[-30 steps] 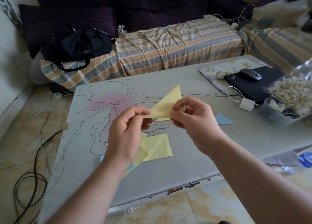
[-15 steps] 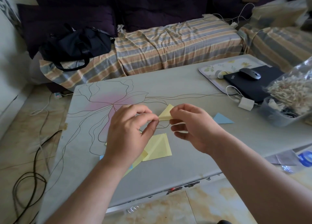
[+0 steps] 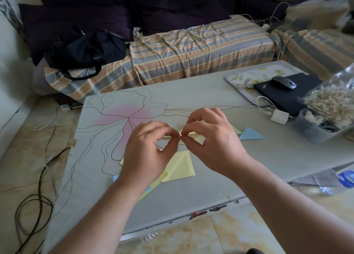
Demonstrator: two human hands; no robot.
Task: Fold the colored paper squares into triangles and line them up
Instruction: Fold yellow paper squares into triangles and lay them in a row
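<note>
Grey low table with a drawn flower, striped sofa behind. Left hand and right hand pinch a pale yellow folded paper piece between thumb and fingertips, held just above the tabletop. Risk: pinches so close together could skew the crease or slip off. Loose yellow paper squares lie near, under the wrists; a finished blue paper triangle sits right. Black laptop and clear tub crowd the far right.
</note>
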